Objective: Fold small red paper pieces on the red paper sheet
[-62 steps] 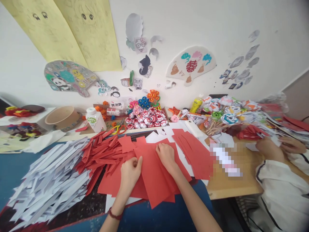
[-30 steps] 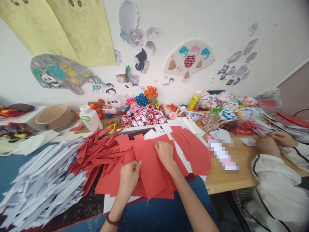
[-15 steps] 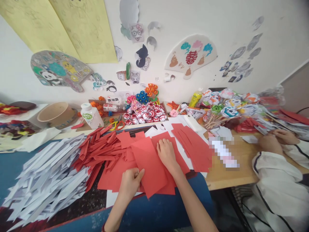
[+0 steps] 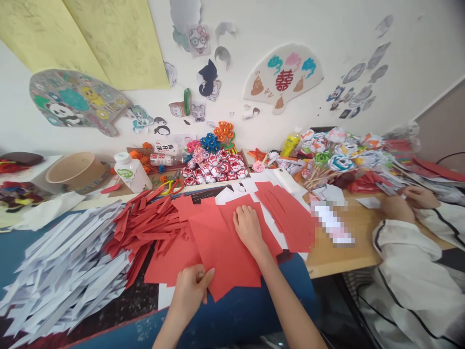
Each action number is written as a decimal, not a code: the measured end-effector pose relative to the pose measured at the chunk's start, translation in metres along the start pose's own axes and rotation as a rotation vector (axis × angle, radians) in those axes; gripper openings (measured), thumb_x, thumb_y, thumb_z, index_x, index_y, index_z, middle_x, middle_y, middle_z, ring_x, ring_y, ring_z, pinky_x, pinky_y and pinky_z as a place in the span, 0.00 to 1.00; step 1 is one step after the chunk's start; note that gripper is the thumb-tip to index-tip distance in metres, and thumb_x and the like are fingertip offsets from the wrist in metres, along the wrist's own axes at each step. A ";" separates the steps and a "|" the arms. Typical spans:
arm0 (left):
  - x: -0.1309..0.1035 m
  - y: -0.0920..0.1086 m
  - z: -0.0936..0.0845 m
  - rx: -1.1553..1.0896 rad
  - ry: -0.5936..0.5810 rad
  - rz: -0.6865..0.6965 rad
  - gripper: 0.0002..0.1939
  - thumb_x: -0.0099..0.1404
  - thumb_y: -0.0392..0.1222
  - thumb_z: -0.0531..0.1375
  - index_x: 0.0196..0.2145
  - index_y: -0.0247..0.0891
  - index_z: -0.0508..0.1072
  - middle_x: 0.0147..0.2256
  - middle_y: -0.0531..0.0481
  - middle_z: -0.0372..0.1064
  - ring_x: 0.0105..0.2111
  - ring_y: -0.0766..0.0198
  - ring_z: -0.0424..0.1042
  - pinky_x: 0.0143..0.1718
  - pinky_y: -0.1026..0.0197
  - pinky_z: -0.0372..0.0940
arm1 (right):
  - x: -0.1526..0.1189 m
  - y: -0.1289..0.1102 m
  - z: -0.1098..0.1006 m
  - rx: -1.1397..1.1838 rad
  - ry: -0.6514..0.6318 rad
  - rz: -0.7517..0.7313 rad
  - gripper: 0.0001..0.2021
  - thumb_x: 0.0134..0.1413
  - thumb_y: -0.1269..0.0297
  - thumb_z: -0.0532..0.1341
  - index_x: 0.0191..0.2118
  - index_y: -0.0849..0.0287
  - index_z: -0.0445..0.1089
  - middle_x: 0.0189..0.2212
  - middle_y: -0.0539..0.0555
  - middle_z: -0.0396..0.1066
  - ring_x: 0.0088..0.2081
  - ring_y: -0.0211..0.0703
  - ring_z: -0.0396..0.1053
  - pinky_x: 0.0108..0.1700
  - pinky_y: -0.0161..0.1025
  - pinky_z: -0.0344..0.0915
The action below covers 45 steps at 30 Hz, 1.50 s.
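And here we are, right over the counter (image 4: pixel 143 296), with the top red sheet (image 4: pixel 221 249) lying squarely between the two bare hands! Its long axis runs away from the person, the far end leaning left, the near corner pointing back toward the body. Left hand (image 4: pixel 193 287) down at the near end, fingers curled, thumb and forefinger seemingly pinching the sheet's left edge, close to that near corner. Now across to the right hand (image 4: pixel 249 227): it's further up, by the sheet's right edge, fingers bent and bunched, tips down on red paper. Top layer or the one beneath? Can't tell from here, nor whether those fingers grip anything. So the left hand is nearer that near corner, the right hand nearer the far end. Other red sheets (image 4: pixel 165 266) spread out underneath. Out to the left, a heap of folded red strips (image 4: pixel 141 225), and beyond them a big bank of white strips (image 4: pixel 69 257). Over on the right, a separate red stack (image 4: pixel 288 218) just beside the right hand, and further along, another person's hand (image 4: pixel 421 197) and white sleeve (image 4: pixel 410 261).
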<state>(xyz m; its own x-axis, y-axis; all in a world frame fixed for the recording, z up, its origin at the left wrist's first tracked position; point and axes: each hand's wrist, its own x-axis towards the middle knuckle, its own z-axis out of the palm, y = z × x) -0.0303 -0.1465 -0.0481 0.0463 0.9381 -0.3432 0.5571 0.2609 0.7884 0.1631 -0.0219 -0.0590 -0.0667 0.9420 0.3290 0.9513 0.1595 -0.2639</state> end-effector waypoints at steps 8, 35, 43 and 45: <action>0.009 0.024 -0.019 -0.043 0.183 0.181 0.24 0.63 0.57 0.54 0.17 0.40 0.58 0.11 0.56 0.59 0.14 0.68 0.60 0.20 0.66 0.51 | -0.006 0.000 -0.032 0.956 -0.236 0.076 0.25 0.66 0.50 0.45 0.37 0.59 0.75 0.33 0.56 0.75 0.38 0.45 0.72 0.41 0.40 0.65; 0.086 0.066 -0.031 0.943 0.513 0.696 0.41 0.58 0.22 0.48 0.66 0.50 0.48 0.65 0.43 0.48 0.41 0.57 0.73 0.42 0.57 0.66 | 0.023 -0.008 -0.030 1.720 -0.227 0.438 0.34 0.52 0.43 0.61 0.61 0.54 0.60 0.43 0.58 0.75 0.42 0.50 0.74 0.42 0.44 0.70; 0.081 0.071 -0.046 0.340 0.047 0.680 0.43 0.60 0.33 0.59 0.67 0.53 0.43 0.68 0.47 0.35 0.63 0.49 0.53 0.56 0.49 0.60 | 0.032 -0.011 -0.034 1.577 -0.105 0.366 0.36 0.46 0.55 0.69 0.61 0.54 0.61 0.44 0.55 0.75 0.45 0.52 0.72 0.46 0.47 0.70; 0.086 0.074 -0.048 0.064 0.038 0.651 0.45 0.60 0.40 0.62 0.67 0.49 0.41 0.68 0.42 0.39 0.64 0.49 0.52 0.58 0.49 0.59 | 0.038 -0.011 -0.036 1.547 -0.117 0.353 0.36 0.45 0.56 0.69 0.62 0.54 0.61 0.40 0.54 0.76 0.40 0.51 0.74 0.43 0.46 0.71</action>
<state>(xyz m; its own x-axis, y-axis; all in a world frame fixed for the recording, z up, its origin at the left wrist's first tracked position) -0.0254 -0.0352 0.0049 0.3621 0.9073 0.2137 0.4731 -0.3764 0.7966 0.1611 0.0012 -0.0107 -0.0099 0.9999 0.0051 -0.2825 0.0021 -0.9593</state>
